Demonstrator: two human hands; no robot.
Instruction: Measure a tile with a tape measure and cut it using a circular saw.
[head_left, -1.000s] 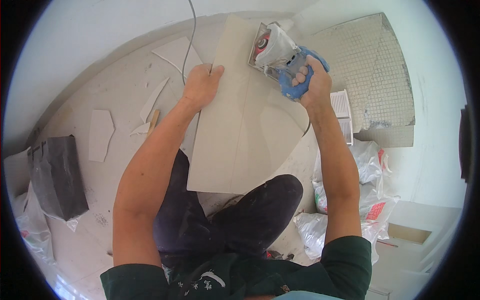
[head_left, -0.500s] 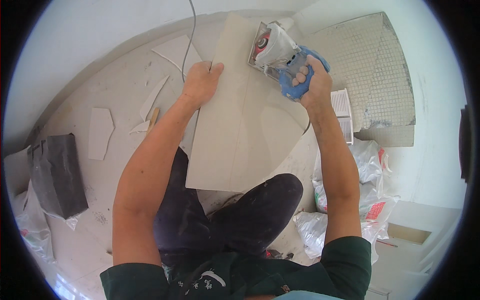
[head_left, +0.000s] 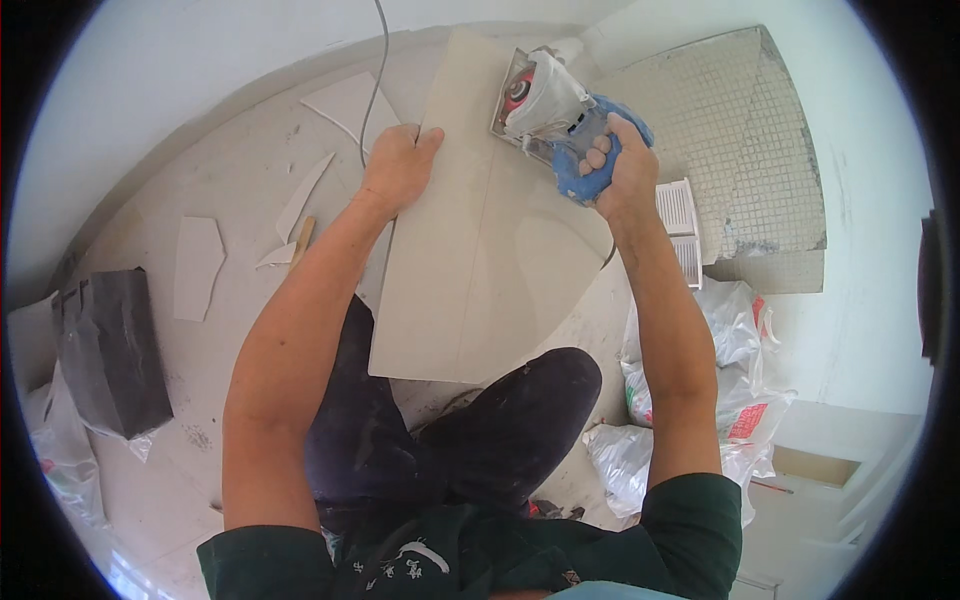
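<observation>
A large pale beige tile [head_left: 470, 280], curved along its right side, rests over my lap and the floor. My left hand [head_left: 400, 165] grips its left edge near the far end, fingers bent round it. My right hand [head_left: 620, 165] is closed round the blue handle of a handheld circular cutting tool [head_left: 545, 100], which sits on the tile's upper right part. The tool has a silver body, a metal base plate and a red-centred disc. A grey cord [head_left: 381, 60] runs just left of the tile.
Offcuts [head_left: 198, 265] and a wooden strip [head_left: 305, 240] lie on the floor at left, beside a black bag [head_left: 112, 350]. On the right are mesh-backed tiles [head_left: 740, 150], white slotted plastic panels [head_left: 678, 208] and filled plastic sacks [head_left: 725, 400]. White walls [head_left: 865, 170] border the floor.
The cutting tool, with my right hand on it, has shifted slightly to the left. My left hand and the tile have moved a few pixels left and upward.
</observation>
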